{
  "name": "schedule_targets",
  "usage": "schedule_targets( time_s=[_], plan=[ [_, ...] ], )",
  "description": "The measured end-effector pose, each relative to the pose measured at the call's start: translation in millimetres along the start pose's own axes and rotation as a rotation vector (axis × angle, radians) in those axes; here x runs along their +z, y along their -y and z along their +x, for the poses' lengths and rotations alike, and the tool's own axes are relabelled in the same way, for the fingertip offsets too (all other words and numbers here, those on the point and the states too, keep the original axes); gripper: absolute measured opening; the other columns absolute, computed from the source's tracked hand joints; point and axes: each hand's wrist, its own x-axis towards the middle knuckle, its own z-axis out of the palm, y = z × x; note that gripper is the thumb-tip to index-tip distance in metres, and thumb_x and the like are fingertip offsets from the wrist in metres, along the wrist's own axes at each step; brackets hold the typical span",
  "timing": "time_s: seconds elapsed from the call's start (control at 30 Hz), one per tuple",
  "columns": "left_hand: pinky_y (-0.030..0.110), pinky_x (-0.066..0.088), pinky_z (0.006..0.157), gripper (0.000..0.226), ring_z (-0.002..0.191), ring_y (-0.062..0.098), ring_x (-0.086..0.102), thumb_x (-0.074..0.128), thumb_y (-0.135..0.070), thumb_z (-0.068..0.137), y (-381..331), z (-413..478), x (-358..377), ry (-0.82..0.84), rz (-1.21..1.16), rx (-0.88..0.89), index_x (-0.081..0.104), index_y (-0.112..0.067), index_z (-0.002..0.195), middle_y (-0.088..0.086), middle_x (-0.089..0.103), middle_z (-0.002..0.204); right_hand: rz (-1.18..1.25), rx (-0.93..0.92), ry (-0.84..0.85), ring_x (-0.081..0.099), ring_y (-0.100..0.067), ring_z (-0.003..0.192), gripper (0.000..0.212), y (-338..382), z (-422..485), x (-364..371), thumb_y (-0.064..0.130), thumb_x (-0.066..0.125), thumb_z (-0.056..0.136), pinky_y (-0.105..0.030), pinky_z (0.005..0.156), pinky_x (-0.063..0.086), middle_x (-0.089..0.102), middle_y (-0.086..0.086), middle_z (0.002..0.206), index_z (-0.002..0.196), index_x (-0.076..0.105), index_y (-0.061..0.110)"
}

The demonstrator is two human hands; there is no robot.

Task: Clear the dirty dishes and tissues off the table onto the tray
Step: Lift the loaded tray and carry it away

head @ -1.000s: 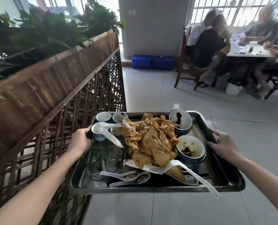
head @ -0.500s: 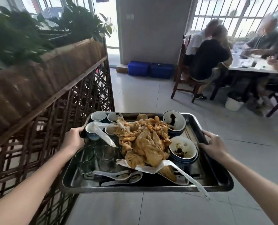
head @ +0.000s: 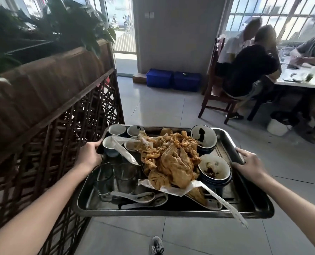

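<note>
The wooden lattice screen (head: 52, 144) fills the left of the frame, with leafy plants (head: 52, 28) along its top in the upper left. Grey floor tiles (head: 153, 107) run up the middle to two blue crates (head: 173, 80) against the far wall. In the upper right, people sit on chairs at a white table (head: 300, 81).

I carry the metal tray (head: 171, 212) in the lower centre, off any table and level over the floor. My left hand (head: 89, 157) curls round its left rim and my right hand (head: 248, 164) clasps its right rim.

A heap of orange-stained tissues (head: 171, 159) sits in the tray's middle. To its right are two soiled bowls, one at the far corner (head: 203, 136) and one nearer me (head: 214, 167), stacked on dark blue ones. Two clear glasses (head: 103, 177) stand upright on the near left. Small cups (head: 116, 130) cluster in the far left corner. Ceramic spoons (head: 134, 196) lie along the near edge, and a white paper strip (head: 226, 205) hangs over the near right rim.

The toe of my shoe (head: 155, 245) shows at the bottom centre.
</note>
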Motion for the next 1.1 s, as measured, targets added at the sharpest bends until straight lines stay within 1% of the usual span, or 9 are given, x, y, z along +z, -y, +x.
schedule_targets(
  time_s=[0.1, 0.2, 0.4, 0.57, 0.63, 0.77, 0.9, 1.0, 1.1],
  plan=[
    [0.037, 0.044, 0.087, 0.058, 0.114, 0.033, 0.060, 0.077, -0.003, 0.071, -5, 60, 19, 0.002, -0.021, 0.011, 0.061, -0.004, 0.126, 0.023, 0.063, 0.119, -0.007, 0.008, 0.000, 0.055, -0.034, 0.118, 0.061, 5, 56, 15, 0.000, 0.076, 0.071, -0.035, 0.095, 0.041, 0.059, -0.020, 0.127, 0.129, 0.056, 0.002],
    [0.036, 0.044, 0.084, 0.060, 0.113, 0.034, 0.060, 0.078, -0.006, 0.072, -13, 121, 32, 0.008, -0.001, 0.006, 0.059, -0.006, 0.129, 0.023, 0.062, 0.120, -0.010, 0.015, -0.005, 0.055, -0.035, 0.118, 0.061, 12, 113, 29, -0.001, 0.076, 0.071, -0.034, 0.095, 0.040, 0.058, -0.021, 0.127, 0.128, 0.056, 0.000],
    [0.035, 0.044, 0.091, 0.062, 0.117, 0.033, 0.058, 0.079, -0.005, 0.071, -31, 230, 51, 0.025, -0.019, 0.015, 0.057, -0.004, 0.130, 0.022, 0.060, 0.124, -0.014, 0.028, -0.011, 0.054, -0.034, 0.119, 0.062, 30, 216, 39, -0.001, 0.075, 0.072, -0.033, 0.096, 0.039, 0.058, -0.020, 0.128, 0.130, 0.055, 0.001],
    [0.034, 0.047, 0.084, 0.058, 0.110, 0.028, 0.062, 0.077, -0.004, 0.070, -50, 311, 73, 0.047, -0.055, 0.030, 0.062, -0.007, 0.126, 0.018, 0.066, 0.116, -0.005, 0.049, -0.004, 0.054, -0.034, 0.119, 0.062, 31, 300, 50, 0.000, 0.076, 0.071, -0.034, 0.097, 0.040, 0.058, -0.019, 0.128, 0.130, 0.055, 0.003],
    [0.033, 0.046, 0.078, 0.056, 0.105, 0.028, 0.065, 0.076, -0.003, 0.069, -55, 344, 86, 0.045, -0.061, 0.020, 0.064, -0.008, 0.123, 0.019, 0.070, 0.108, 0.003, 0.055, 0.004, 0.055, -0.034, 0.118, 0.063, 29, 334, 59, 0.000, 0.076, 0.071, -0.035, 0.097, 0.040, 0.059, -0.019, 0.126, 0.130, 0.056, 0.004],
    [0.035, 0.041, 0.072, 0.052, 0.101, 0.028, 0.065, 0.079, -0.010, 0.071, -70, 414, 115, 0.060, -0.029, 0.036, 0.066, -0.009, 0.121, 0.022, 0.070, 0.097, 0.007, 0.033, 0.001, 0.058, -0.036, 0.112, 0.062, 21, 413, 77, 0.003, 0.076, 0.071, -0.035, 0.086, 0.042, 0.064, -0.018, 0.120, 0.129, 0.058, 0.010],
    [0.030, 0.032, 0.061, 0.035, 0.087, 0.034, 0.066, 0.076, -0.006, 0.072, -90, 481, 142, 0.039, -0.020, -0.001, 0.072, -0.008, 0.107, 0.020, 0.066, 0.076, 0.003, 0.030, 0.020, 0.056, -0.036, 0.115, 0.064, 15, 498, 86, 0.003, 0.075, 0.071, -0.035, 0.090, 0.042, 0.062, -0.018, 0.123, 0.131, 0.055, 0.008],
    [0.033, 0.031, 0.060, 0.030, 0.092, 0.042, 0.062, 0.076, -0.005, 0.071, -106, 529, 156, 0.020, -0.018, -0.011, 0.072, -0.006, 0.101, 0.027, 0.065, 0.087, 0.013, 0.015, 0.029, 0.057, -0.036, 0.113, 0.063, 15, 560, 91, 0.001, 0.075, 0.071, -0.033, 0.088, 0.041, 0.063, -0.019, 0.121, 0.131, 0.055, 0.007],
    [0.036, 0.039, 0.065, 0.035, 0.099, 0.039, 0.062, 0.077, -0.007, 0.071, -116, 580, 168, 0.013, -0.019, -0.031, 0.072, -0.008, 0.106, 0.028, 0.065, 0.096, 0.018, 0.000, 0.029, 0.060, -0.037, 0.108, 0.062, 19, 619, 98, 0.001, 0.075, 0.072, -0.029, 0.080, 0.038, 0.063, -0.021, 0.119, 0.131, 0.056, 0.007]
  ],
)
